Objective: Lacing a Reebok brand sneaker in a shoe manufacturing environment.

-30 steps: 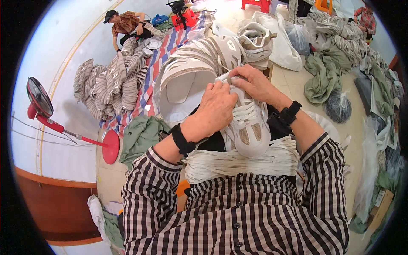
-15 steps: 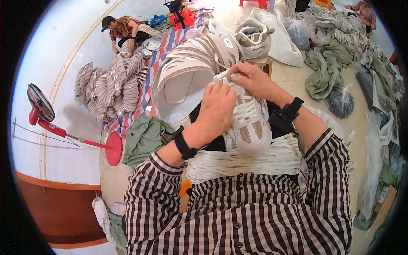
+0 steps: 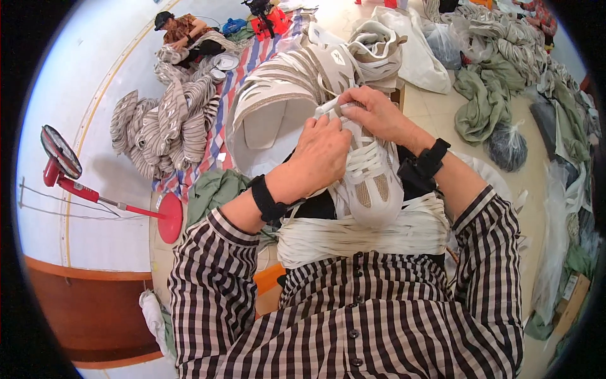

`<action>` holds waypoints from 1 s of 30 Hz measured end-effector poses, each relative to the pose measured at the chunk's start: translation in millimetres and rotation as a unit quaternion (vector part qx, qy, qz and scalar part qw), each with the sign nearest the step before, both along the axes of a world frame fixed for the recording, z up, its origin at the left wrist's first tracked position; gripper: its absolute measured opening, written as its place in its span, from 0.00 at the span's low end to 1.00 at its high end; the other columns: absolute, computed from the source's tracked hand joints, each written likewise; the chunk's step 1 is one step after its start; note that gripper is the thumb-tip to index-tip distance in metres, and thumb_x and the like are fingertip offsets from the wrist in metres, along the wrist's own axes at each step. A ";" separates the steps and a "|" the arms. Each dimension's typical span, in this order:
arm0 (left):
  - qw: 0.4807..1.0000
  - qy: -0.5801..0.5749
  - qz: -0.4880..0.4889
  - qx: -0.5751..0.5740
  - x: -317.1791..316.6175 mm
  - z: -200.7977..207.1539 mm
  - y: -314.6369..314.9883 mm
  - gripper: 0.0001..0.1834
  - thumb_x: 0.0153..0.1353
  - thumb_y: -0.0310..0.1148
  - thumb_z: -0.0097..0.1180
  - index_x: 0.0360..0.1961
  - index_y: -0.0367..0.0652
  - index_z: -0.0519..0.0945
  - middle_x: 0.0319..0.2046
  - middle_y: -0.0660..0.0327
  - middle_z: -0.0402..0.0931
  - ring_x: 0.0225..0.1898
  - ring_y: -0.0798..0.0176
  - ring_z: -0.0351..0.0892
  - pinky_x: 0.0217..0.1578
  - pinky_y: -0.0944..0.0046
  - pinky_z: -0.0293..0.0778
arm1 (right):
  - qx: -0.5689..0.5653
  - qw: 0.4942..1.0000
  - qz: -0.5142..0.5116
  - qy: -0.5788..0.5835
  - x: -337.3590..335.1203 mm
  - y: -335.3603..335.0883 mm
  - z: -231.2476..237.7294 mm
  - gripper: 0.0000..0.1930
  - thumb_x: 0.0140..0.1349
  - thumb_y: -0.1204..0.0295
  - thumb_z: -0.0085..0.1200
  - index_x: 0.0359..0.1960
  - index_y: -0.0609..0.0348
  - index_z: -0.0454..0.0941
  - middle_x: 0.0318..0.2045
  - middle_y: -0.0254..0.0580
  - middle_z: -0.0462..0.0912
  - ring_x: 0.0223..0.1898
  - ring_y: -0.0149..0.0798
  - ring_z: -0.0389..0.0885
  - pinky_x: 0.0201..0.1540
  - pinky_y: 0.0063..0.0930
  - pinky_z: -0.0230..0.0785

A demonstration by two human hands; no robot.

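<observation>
A white and beige sneaker upper (image 3: 376,197) lies on my lap, its rounded toe toward me and flat white laces crossing its front. My left hand (image 3: 319,150) is closed over its left side near the top eyelets, fingers curled. At the far, ankle end, my right hand (image 3: 377,117) pinches the white edge between thumb and fingers; whether a lace end is also in that pinch is hidden. Across my lap, below the toe, stretches a thick bundle of flat white shoelaces (image 3: 363,235). Just beyond my hands lies a row of nested matching uppers (image 3: 278,82).
Another upper (image 3: 372,47) sits behind the row. To the left are a heap of uppers (image 3: 167,129), a striped sheet (image 3: 221,107) and a red fan (image 3: 169,218). A co-worker (image 3: 189,31) sits far left. Green cloth (image 3: 483,101) and bagged goods (image 3: 508,148) lie right.
My left wrist and elbow have shifted outward to the left, while both hands stay on the upper. My right hand has risen slightly. The co-worker's head and arms have moved.
</observation>
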State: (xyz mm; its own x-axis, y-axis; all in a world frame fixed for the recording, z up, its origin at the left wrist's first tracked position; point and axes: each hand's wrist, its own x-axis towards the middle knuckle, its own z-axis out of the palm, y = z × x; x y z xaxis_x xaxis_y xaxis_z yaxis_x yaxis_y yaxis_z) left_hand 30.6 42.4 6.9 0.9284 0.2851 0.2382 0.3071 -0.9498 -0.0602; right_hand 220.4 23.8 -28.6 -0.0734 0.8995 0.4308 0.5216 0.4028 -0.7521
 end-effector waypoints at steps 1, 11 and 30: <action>1.000 -0.001 -0.012 0.001 0.8 -1.0 0.7 0.03 0.49 0.25 0.51 0.27 0.40 0.71 0.30 0.54 0.67 0.38 0.50 0.68 0.40 0.52 0.62 | -0.013 1.000 0.001 0.020 0.4 0.1 -0.8 0.11 0.60 0.70 0.52 0.41 0.62 0.75 0.35 0.42 0.76 0.39 0.34 0.72 0.44 0.27 0.65; 0.989 -0.147 0.003 0.007 1.9 -13.2 -2.7 0.04 0.50 0.24 0.51 0.29 0.39 0.72 0.32 0.53 0.67 0.39 0.49 0.67 0.42 0.53 0.62 | 0.000 0.999 0.002 0.048 1.4 -0.1 -2.3 0.10 0.59 0.69 0.52 0.39 0.63 0.75 0.31 0.47 0.78 0.36 0.42 0.75 0.42 0.31 0.68; 0.982 -0.177 0.065 -0.003 12.2 -26.2 -8.5 0.05 0.43 0.23 0.52 0.25 0.37 0.73 0.33 0.52 0.68 0.41 0.50 0.66 0.44 0.54 0.61 | 0.072 0.993 -0.081 0.050 -14.0 -20.3 2.4 0.07 0.58 0.76 0.51 0.37 0.65 0.71 0.37 0.49 0.76 0.42 0.48 0.74 0.45 0.35 0.67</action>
State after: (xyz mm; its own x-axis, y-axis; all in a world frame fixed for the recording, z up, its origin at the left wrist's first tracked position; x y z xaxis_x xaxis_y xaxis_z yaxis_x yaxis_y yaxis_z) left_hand 42.7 33.9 -19.2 0.7429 0.3979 0.5383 0.4268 -0.9010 0.0770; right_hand 206.5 3.5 -26.2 0.1161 0.8251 0.5530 0.5144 0.4263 -0.7441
